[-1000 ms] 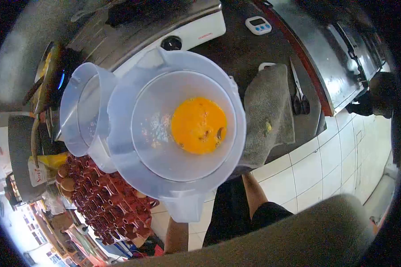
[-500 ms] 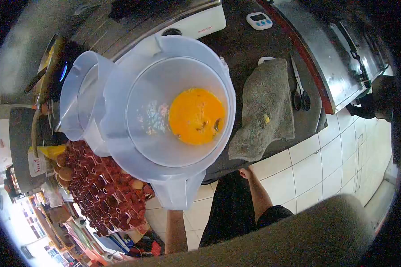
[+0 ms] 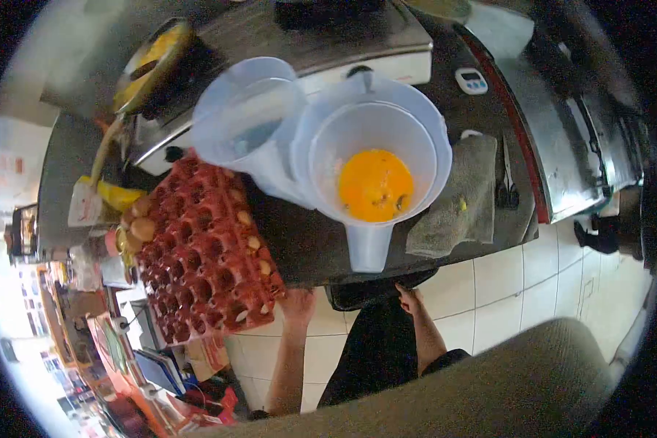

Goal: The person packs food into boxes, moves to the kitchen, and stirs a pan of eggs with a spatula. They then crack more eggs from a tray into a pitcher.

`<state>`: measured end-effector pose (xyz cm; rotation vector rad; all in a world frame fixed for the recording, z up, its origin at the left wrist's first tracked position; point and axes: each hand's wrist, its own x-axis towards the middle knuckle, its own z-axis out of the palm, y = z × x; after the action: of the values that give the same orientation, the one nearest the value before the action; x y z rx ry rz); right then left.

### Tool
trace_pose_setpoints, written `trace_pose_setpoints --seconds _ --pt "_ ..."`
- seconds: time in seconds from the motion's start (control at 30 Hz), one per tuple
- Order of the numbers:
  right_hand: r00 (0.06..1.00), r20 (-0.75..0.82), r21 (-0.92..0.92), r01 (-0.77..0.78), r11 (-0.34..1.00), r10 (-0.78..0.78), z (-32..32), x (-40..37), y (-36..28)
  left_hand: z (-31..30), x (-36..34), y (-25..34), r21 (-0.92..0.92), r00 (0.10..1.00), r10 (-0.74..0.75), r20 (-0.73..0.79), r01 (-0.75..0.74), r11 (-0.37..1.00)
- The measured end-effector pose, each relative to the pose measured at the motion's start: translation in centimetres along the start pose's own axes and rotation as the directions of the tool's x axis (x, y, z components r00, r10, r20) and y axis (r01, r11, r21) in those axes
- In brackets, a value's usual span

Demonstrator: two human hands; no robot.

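A translucent plastic jug point(image 3: 423, 124) with beaten yellow egg point(image 3: 376, 185) in its bottom stands on the dark counter point(image 3: 306, 241), its handle pointing toward me. A second, empty jug point(image 3: 244, 117) touches it on the left. A red egg tray point(image 3: 204, 255) with a few eggs along its left side overhangs the counter's front edge. My left hand point(image 3: 297, 303) is just below that edge, beside the tray's near corner; its fingers are hard to make out. My right hand point(image 3: 409, 298) hangs under the edge with fingers apart, holding nothing, next to my dark clothing point(image 3: 372, 343).
A grey cloth point(image 3: 452, 197) lies right of the jug, scissors point(image 3: 505, 191) beyond it. A white timer point(image 3: 472, 80) sits farther back. A white appliance point(image 3: 387, 66) and a pan of yellow food point(image 3: 150, 66) stand behind. White floor tiles point(image 3: 511, 285) lie below.
The jug with egg, large and close to the camera before, now looks smaller and stands on the counter. The egg tray shows fully. My left hand has come into view below the edge.
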<state>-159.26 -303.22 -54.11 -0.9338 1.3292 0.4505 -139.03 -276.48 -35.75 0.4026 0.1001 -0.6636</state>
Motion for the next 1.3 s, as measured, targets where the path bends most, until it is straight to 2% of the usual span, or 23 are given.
trace_pose_setpoints --seconds 0.03,0.1,0.17,0.2,0.23,0.27,0.37,0.43,0.47,0.5,0.53,0.6,0.67,0.73,0.77,0.83,0.9,0.93,0.97,1.07,1.1,1.23,1.3 --pt "0.998 0.064 0.003 0.023 1.0 -0.023 -1.0 -2.6 -1.1 0.1 -1.8 -0.4 0.201 0.999 -0.021 -0.035 0.028 0.979" --pt "0.986 0.15 0.001 0.071 0.997 -0.07 -2.0 -6.3 -3.2 0.5 -4.9 -1.9 0.564 0.993 -0.008 -0.121 0.075 0.822" --pt "0.978 0.186 -0.09 0.115 0.989 -0.096 -2.5 -7.7 -3.4 2.4 -6.8 -2.5 0.832 0.987 0.03 -0.157 0.115 0.542" --pt "0.976 0.194 -0.173 0.13 0.976 -0.095 -3.0 -8.2 -3.4 6.0 -7.2 -2.1 0.922 0.989 0.028 -0.143 0.123 0.366" --pt "0.972 0.231 -0.212 0.097 0.973 -0.046 -3.5 -8.4 -3.5 9.9 -8.8 -1.6 0.982 0.995 -0.056 -0.084 0.093 0.167" --pt "0.967 0.255 -0.248 0.063 0.967 0.002 -3.7 -9.5 -4.2 15.2 -9.7 -0.9 0.998 0.987 -0.154 -0.049 0.044 -0.036" --pt "0.93 0.364 -0.304 0.08 0.949 0.038 -4.7 -14.2 -5.6 25.7 -10.7 2.8 0.882 0.963 -0.035 0.266 -0.258 -0.393" --pt "0.916 0.401 -0.338 0.134 0.932 0.014 -4.0 -18.5 -7.9 28.0 -10.3 5.7 0.852 0.908 0.17 0.383 -0.276 -0.445" --pt "0.917 0.398 -0.367 0.156 0.917 0.003 -3.4 -21.4 -9.2 29.0 -9.9 7.8 0.787 0.878 0.242 0.412 -0.209 -0.581" --pt "0.895 0.439 -0.511 0.319 0.798 -0.076 -3.8 -21.6 -9.6 30.0 -9.3 10.1 0.709 0.844 0.307 0.441 -0.118 -0.696" --pt "0.873 0.482 -0.494 0.339 0.8 -0.072 -3.4 -22.9 -10.9 31.0 -7.6 12.5 0.672 0.751 0.369 0.548 -0.132 -0.729" --pt "0.824 0.564 -0.46 0.367 0.809 -0.054 -3.4 -26.1 -13.0 31.6 -3.8 16.9 0.668 0.704 0.495 0.509 0.039 -0.743" --pt "0.722 0.671 -0.351 0.511 0.784 -0.17 -3.2 -29.0 -14.9 29.7 0.3 20.2 0.562 0.611 0.555 0.564 0.208 -0.8" --pt "0.636 0.727 -0.233 0.582 0.779 -0.258 -3.1 -30.4 -16.6 25.9 3.8 22.6 0.546 0.593 0.569 0.57 0.244 -0.802" --pt "0.645 0.717 -0.242 0.584 0.775 -0.262 -3.0 -32.1 -17.9 25.3 5.3 23.3 0.536 0.585 0.571 0.576 0.257 -0.804" --pt "0.673 0.691 -0.256 0.569 0.781 -0.263 -3.2 -36.0 -20.2 26.4 7.1 22.7 0.506 0.542 0.677 0.498 0.452 -0.734" --pt "0.565 0.791 -0.201 0.602 0.773 -0.234 -3.8 -38.5 -22.3 25.5 8.6 21.7 0.435 0.517 0.736 0.438 0.594 -0.676" --pt "0.504 0.835 -0.171 0.62 0.766 -0.222 -4.4 -39.0 -23.0 25.1 9.6 22.0 0.429 0.5 0.792 0.351 0.666 -0.611" --pt "0.492 0.841 -0.184 0.651 0.736 -0.225 -5.6 -36.8 -23.1 24.7 10.2 22.3 0.45 0.489 0.796 0.356 0.657 -0.605" --pt "0.3 0.926 -0.084 0.754 0.651 -0.227 -6.0 -40.1 -25.7 23.8 10.3 24.0 0.506 0.516 0.755 0.405 0.562 -0.655" --pt "0.291 0.934 -0.084 0.74 0.668 -0.205 -6.0 -41.3 -26.5 22.5 11.0 24.8 0.48 0.567 0.746 0.349 0.576 -0.662" --pt "0.305 0.934 -0.089 0.705 0.703 -0.187 -5.3 -45.2 -29.1 25.3 9.4 23.3 0.569 0.512 0.78 0.36 0.542 -0.618" --pt "0.297 0.93 -0.071 0.723 0.687 -0.217 -4.9 -46.5 -30.0 27.0 8.5 22.9 0.64 0.543 0.777 0.319 0.481 -0.599"
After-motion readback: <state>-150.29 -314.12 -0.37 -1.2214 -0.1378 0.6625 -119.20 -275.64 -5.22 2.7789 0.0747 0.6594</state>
